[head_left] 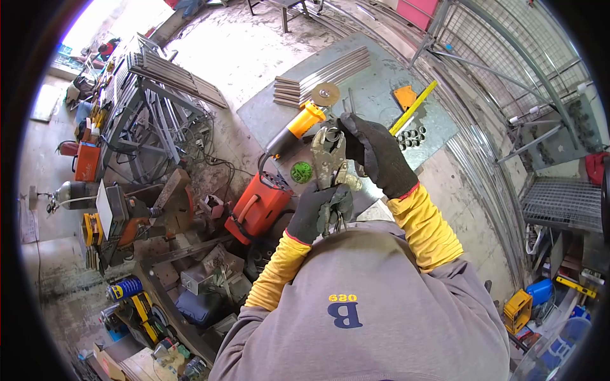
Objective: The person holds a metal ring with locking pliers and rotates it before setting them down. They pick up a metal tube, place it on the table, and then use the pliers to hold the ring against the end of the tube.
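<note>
My left hand (312, 213), in a dark glove, is closed around the handles of locking pliers (328, 157), which point away from me. A small metal ring (332, 134) sits at the jaws of the pliers. My right hand (383, 155), also gloved, has its fingers bent in against the ring, and its fingertips are partly hidden. Just beyond the pliers lies an orange and black angle grinder (297, 127) with a brown disc (325, 94). A green round label or disc (302, 172) shows left of the pliers.
Several short pipe pieces (413, 137), a yellow straight bar (414, 108), an orange angle piece (405, 98) and long metal tubes (337, 68) lie on the metal sheet (260, 108). An orange machine (259, 207) stands left of me. Metal racks (146, 95) and cables are further left.
</note>
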{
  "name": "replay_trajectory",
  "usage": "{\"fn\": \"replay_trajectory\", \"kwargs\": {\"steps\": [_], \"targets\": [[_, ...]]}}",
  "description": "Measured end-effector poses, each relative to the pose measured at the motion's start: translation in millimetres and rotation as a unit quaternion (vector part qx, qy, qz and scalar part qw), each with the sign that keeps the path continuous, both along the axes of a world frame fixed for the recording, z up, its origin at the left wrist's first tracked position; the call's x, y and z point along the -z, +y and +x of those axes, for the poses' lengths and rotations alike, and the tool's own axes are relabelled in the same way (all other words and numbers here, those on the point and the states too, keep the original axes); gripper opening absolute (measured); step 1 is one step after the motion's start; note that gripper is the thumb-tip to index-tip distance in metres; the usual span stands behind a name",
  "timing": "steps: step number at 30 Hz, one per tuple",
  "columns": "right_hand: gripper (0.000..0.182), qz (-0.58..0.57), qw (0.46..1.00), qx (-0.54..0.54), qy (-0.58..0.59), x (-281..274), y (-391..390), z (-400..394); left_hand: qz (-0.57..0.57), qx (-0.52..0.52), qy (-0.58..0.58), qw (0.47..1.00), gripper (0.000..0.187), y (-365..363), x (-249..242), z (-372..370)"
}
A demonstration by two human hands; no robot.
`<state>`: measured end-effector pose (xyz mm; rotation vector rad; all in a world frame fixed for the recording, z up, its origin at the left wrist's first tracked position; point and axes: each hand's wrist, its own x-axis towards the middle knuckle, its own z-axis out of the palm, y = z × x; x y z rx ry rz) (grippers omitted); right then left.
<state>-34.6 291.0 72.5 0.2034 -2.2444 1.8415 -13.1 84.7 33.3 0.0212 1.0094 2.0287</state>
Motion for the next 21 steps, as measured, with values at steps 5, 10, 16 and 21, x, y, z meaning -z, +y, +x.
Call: {"fn": "replay_trajectory", "kwargs": {"steps": [5, 10, 16, 21], "targets": [[0.044, -0.31, 0.931, -0.063, -0.183, -24.9, -12.2, 2.4, -0.026, -0.023, -0.008, 0.999, 0.012, -0.8, 3.3, 0.4], [0.046, -0.299, 0.941, -0.034, -0.153, -19.5, -18.2, 3.5, -0.11, 0.01, 0.087, 0.99, 0.032, -4.1, 4.6, -3.3], [0.042, -0.301, 0.937, -0.038, -0.172, -23.3, -13.7, 0.6, -0.145, 0.034, 0.106, 0.983, 0.038, -2.5, -14.8, -2.9], [0.039, -0.264, 0.948, -0.002, -0.176, -32.4, -18.9, 3.4, -0.202, 0.075, 0.13, 0.968, 0.033, 2.0, -15.7, -7.1]]}}
